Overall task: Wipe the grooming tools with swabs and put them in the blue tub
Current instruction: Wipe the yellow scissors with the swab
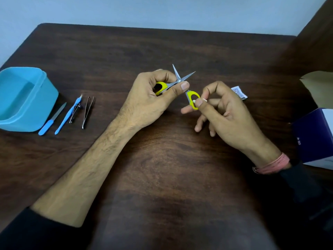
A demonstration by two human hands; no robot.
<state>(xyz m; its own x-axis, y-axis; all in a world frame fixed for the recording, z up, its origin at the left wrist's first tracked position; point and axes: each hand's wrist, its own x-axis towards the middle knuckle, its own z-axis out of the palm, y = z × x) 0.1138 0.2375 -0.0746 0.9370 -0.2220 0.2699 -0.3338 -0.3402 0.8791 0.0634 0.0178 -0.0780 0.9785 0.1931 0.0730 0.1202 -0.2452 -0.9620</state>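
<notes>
My left hand (153, 98) grips small yellow-handled scissors (180, 81) above the middle of the table, blades spread apart and pointing away from me. My right hand (221, 109) pinches a small white swab (194, 101) between thumb and forefinger against the scissors' right yellow loop. The blue tub (46, 91) stands at the far left and looks to hold nothing. Beside it lie a blue-handled nail file (52, 120), a blue-handled tool with a metal piece (69, 114) and steel tweezers (88, 110).
A torn white swab packet (238, 92) lies on the dark wooden table (162, 159) behind my right hand. A dark blue and white box (313, 138) sits at the right edge, with a brown paper bag (320, 87) behind it.
</notes>
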